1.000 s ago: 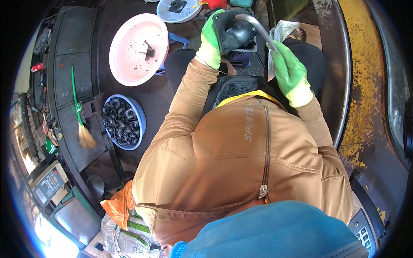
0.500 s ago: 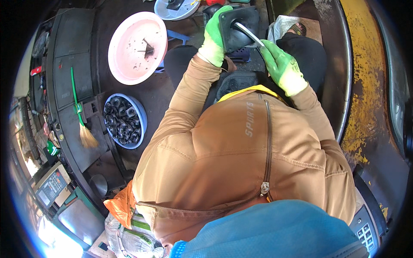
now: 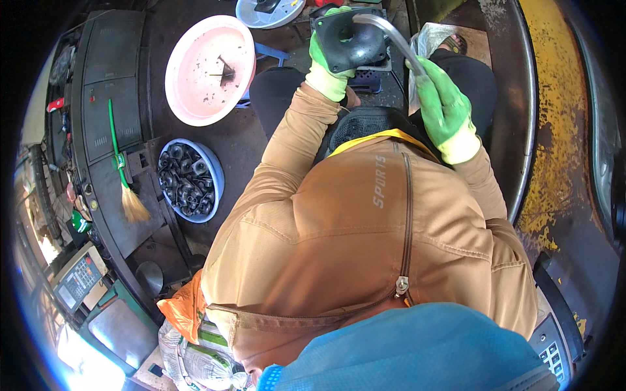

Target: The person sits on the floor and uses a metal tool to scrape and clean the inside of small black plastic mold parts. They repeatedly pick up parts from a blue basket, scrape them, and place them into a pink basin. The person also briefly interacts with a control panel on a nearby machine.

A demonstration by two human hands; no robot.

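My left hand (image 3: 327, 77), in a green glove, is closed round a black moulded part (image 3: 355, 47) with a square flange, corner holes and a funnel-like hollow. The hollow side is tilted up toward me. My right hand (image 3: 448, 112), gloved the same way, is closed on a curved silver blade-like tool (image 3: 396, 38). That tool arcs from the right fingers to the upper rim of the hollow, where its tip appears to touch. Its grip end is hidden in the glove.
Left of my knees stands a pink basin (image 3: 189, 72) with black scraps. Nearer, a blue tub (image 3: 218, 179) is full of black parts. A pale blue basin (image 3: 270, 19) lies at the far side. A green-handled broom (image 3: 116, 143) rests at left; a yellow-painted metal edge (image 3: 544, 124) rises at right.
My left hand has turned the black part so its hollow faces up more. My right hand has drawn right and nearer, and the blade tip has moved from inside the hollow to its rim.
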